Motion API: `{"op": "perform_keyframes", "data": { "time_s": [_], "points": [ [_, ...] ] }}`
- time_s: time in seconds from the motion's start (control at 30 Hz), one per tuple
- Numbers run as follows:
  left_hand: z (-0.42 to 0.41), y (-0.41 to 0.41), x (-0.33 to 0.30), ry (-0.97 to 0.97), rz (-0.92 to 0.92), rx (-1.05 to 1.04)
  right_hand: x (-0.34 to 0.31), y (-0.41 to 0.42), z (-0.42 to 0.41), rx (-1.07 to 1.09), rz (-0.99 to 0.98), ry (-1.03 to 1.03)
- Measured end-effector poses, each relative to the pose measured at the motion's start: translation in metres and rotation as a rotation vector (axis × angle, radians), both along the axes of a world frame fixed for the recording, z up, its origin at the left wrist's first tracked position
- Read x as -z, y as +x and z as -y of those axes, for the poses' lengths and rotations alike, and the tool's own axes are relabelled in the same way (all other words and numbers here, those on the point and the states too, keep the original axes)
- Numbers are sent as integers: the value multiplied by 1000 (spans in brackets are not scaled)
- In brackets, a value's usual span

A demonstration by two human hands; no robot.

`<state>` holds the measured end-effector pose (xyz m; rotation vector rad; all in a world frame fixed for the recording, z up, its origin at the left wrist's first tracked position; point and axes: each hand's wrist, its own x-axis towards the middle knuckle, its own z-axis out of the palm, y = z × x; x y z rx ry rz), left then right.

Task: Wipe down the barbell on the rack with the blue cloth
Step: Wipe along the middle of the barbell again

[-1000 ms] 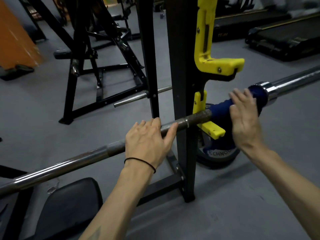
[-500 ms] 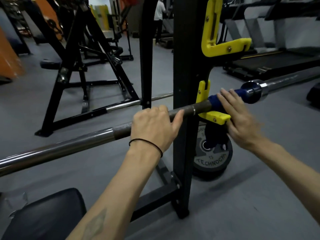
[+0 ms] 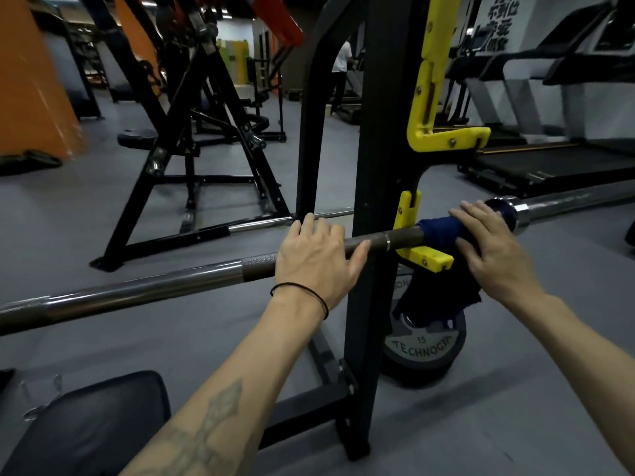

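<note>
Across the whole view, the bar point(image 3: 154, 290) lies on the rack point(image 3: 381, 132), its long axis running from lower left up to the right; both ends are cut off by the frame edges. It sits in the lower yellow hook point(image 3: 424, 257) on the black upright, which hides a short stretch of the shaft. A second yellow hook point(image 3: 446, 137) sits higher on the same post. Behind the post a plate point(image 3: 424, 352) stands on the floor, half hidden by the upright and by the hanging cloth; only part of its lettering reads.

The cloth point(image 3: 438, 231) is wrapped round the bar just right of the hook, next to the collar, with its dark tail drooping below — hard to make out against the plate.

The left hand point(image 3: 318, 261) rests over the knurled shaft left of the upright, fingers point(image 3: 309, 225) straight and close together, thumb laid along the bar. The right hand point(image 3: 491, 249) presses on the cloth with flat, slightly spread fingers; its palm hides the cloth's right part.

Against half a second ago, both hands keep their places on the bar — the view has tipped up, showing more of the treadmills and a blurred person far back.

A black pad point(image 3: 86, 424) at lower left is cut off.
</note>
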<state>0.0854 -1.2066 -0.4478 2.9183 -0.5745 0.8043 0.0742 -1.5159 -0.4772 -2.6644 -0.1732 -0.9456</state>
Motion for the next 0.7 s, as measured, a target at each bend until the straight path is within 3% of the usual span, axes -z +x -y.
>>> {"op": "perform_keyframes", "data": {
  "time_s": [0.2,0.37,0.47,0.6,0.7],
  "points": [
    [-28,-16,0,6,18,-10,-53,-28,-18,161,10,299],
    [-63,-27,-4,-16,18,-88,-82,-53,-77,171,308,775],
    [-77,-31,-11,-42,36,-122,-87,-58,-138,14,435,954],
    [-93,-35,-12,-35,52,-153,-20,-45,-217,-182,144,598],
    [-109,-35,-9,2,50,-168,16,-42,-223,-160,170,227]
  ]
}}
